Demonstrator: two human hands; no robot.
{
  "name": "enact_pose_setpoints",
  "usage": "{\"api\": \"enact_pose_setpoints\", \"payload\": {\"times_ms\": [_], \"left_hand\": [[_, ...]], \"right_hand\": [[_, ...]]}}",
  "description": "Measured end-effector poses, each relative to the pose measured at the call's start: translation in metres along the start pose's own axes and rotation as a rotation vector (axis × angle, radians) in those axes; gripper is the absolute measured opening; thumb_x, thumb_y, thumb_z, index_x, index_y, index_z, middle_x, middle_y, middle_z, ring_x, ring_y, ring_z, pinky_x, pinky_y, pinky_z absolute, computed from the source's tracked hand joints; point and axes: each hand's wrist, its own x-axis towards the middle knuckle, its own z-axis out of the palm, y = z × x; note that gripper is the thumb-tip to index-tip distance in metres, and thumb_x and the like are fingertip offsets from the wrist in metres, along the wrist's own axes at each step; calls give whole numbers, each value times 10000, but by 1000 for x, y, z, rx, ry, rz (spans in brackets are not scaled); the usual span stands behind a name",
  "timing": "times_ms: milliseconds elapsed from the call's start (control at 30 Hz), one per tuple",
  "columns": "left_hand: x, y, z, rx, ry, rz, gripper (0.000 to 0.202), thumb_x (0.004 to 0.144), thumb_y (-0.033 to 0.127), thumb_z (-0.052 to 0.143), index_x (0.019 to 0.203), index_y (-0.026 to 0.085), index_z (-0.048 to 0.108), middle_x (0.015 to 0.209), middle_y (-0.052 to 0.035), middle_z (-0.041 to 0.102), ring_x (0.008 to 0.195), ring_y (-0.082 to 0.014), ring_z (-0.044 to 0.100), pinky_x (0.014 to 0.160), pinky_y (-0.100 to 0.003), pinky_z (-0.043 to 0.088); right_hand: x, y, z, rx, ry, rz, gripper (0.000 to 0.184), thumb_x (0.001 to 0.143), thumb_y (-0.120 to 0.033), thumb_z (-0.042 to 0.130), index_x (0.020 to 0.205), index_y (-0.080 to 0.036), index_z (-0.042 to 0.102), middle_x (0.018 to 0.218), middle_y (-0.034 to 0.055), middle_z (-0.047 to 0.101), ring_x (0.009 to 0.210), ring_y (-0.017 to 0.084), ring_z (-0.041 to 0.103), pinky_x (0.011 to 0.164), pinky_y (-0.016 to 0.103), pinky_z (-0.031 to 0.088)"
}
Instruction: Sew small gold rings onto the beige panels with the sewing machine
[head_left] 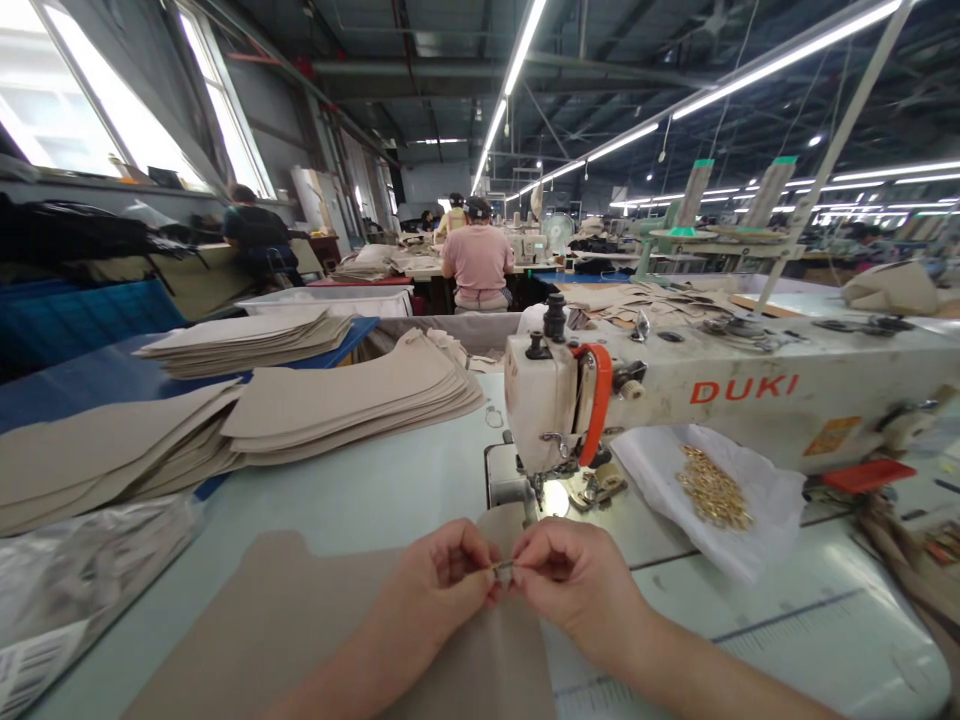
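My left hand (442, 580) and my right hand (581, 580) meet in front of the sewing machine (544, 400), fingers pinched together. Between the fingertips is a small gold-and-dark metal piece (502, 567), largely covered; its exact kind does not show. Both hands are closed on it, over a beige fabric panel (322, 610) that lies flat on the table. A narrow end of beige fabric reaches up beside the machine's needle area, just beyond the fingers. To the right, a heap of small gold metal pieces (712, 488) rests on a white plastic sheet (780, 510).
Stacks of cut beige panels (352, 395) lie at the left, near a clear plastic bag (97, 580). A red tray (870, 475) sits by the machine's base. Thread cones (772, 195) stand behind it. Farther back, a person in a pink top (476, 255) sits facing away.
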Motion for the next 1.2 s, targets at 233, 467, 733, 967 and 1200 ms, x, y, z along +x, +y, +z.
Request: {"api": "enact_pose_setpoints", "payload": {"times_ms": [233,467,733,967,1200], "left_hand": [[1,5,4,-44,55,-59,214,592,279,727,691,175,568,614,25,601,600,-124,544,591,-237,424],[-8,5,7,173,165,60,113,691,258,658,710,191,570,669,17,608,647,-149,582,624,-249,464],[-12,6,6,325,173,149,47,753,242,594,768,198,587,724,-1,635,687,-166,614,665,-257,483],[-11,6,7,333,159,121,39,739,237,602,753,203,588,719,0,645,689,-170,609,661,-258,485],[-10,9,0,593,76,197,103,804,213,529,880,227,598,885,-21,671,884,-213,626,832,-331,495]], "right_hand": [[1,1,1,-135,24,8,92,652,-112,594,595,-183,591,694,4,620,599,122,543,556,217,421],[-2,-7,-3,27,-40,147,26,711,-190,653,697,-181,633,628,-26,609,576,106,521,545,204,388],[0,-9,-7,139,-71,268,39,687,-211,653,707,-179,659,620,-12,659,582,126,586,580,219,426],[-3,-13,-10,-129,-114,138,93,746,-174,568,682,-185,636,597,-30,578,560,110,510,537,209,379],[-1,-9,-13,-133,-122,217,95,682,-121,541,620,-189,566,525,-58,514,496,94,459,488,201,350]]}}
